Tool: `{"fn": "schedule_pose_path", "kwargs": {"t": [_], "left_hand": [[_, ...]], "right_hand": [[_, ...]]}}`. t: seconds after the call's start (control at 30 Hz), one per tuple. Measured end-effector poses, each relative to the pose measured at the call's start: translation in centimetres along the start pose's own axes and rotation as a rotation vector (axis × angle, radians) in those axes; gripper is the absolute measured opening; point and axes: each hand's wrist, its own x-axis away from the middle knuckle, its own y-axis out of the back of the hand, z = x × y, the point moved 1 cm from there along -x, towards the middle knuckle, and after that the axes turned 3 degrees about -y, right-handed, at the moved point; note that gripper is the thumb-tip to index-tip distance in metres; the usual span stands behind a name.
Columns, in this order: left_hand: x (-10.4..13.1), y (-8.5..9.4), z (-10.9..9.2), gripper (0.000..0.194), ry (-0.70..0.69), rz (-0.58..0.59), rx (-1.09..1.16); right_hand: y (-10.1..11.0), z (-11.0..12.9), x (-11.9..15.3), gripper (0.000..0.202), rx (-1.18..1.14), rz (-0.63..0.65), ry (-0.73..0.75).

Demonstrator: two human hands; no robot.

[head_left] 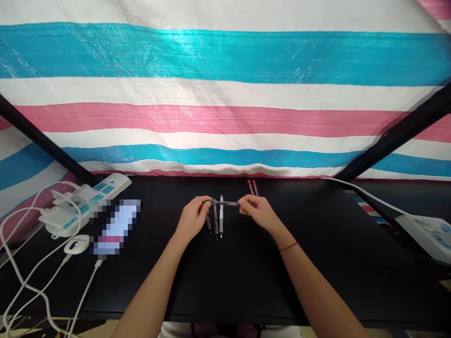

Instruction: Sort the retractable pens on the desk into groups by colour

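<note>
A dark pen (228, 203) is held level between my two hands, above other pens on the black table. My left hand (194, 215) pinches its left end, and the fingertips of my right hand (256, 210) close on its right end. Beneath it, a white and grey pen (221, 220) lies pointing toward me, with a black pen (216, 225) just left of it. Another dark pen (209, 225) lies partly hidden by my left hand. Two red pens (252, 187) lie side by side behind my right hand.
On the left of the black table (225, 281) are a white power strip (116, 184) with plugs and cables, a small white device (76, 244) and a blurred phone (118, 225). Another white power strip (428, 234) is at the right. A striped sheet (225, 122) hangs behind.
</note>
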Motion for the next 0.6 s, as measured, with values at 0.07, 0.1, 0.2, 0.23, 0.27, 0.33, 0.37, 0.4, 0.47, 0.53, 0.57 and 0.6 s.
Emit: {"fn": "schedule_pose_path", "kwargs": {"t": [0.07, 0.1, 0.2, 0.23, 0.27, 0.33, 0.37, 0.4, 0.47, 0.53, 0.57, 0.6], "left_hand": [[-0.02, -0.03, -0.01, 0.022, 0.010, 0.004, 0.013], [-0.04, -0.05, 0.00, 0.023, 0.021, 0.007, 0.021], [-0.11, -0.08, 0.09, 0.023, 0.049, 0.009, 0.035], [-0.14, -0.08, 0.12, 0.023, 0.050, 0.010, 0.032], [-0.17, -0.06, 0.14, 0.023, 0.046, 0.008, 0.026], [-0.24, 0.02, 0.14, 0.022, 0.029, 0.000, 0.005], [-0.26, 0.06, 0.12, 0.022, 0.022, -0.006, -0.005], [-0.27, 0.11, 0.09, 0.023, 0.020, -0.012, -0.010], [-0.27, 0.18, 0.00, 0.024, 0.037, -0.021, 0.003], [-0.24, 0.18, -0.06, 0.025, 0.086, -0.017, 0.039], [-0.22, 0.16, -0.09, 0.026, 0.114, -0.014, 0.058], [-0.19, 0.13, -0.10, 0.027, 0.138, -0.011, 0.075]], "right_hand": [[0.01, 0.13, 0.01, 0.024, -0.011, -0.010, 0.007], [0.02, 0.20, 0.02, 0.024, -0.031, -0.005, 0.013], [0.02, 0.27, 0.04, 0.031, -0.068, 0.033, 0.003], [0.02, 0.24, 0.03, 0.031, -0.066, 0.045, -0.011], [0.02, 0.19, 0.01, 0.032, -0.064, 0.053, -0.024], [-0.03, 0.07, -0.04, 0.034, -0.055, 0.074, -0.042], [-0.08, 0.02, -0.06, 0.034, -0.040, 0.090, -0.044], [-0.14, -0.02, -0.09, 0.034, -0.019, 0.102, -0.041], [-0.25, -0.07, -0.12, 0.035, 0.026, 0.091, -0.030], [-0.32, -0.10, -0.13, 0.034, 0.036, 0.047, -0.018], [-0.35, -0.11, -0.13, 0.035, 0.028, 0.024, -0.010], [-0.37, -0.12, -0.12, 0.038, 0.017, 0.008, 0.000]]}}
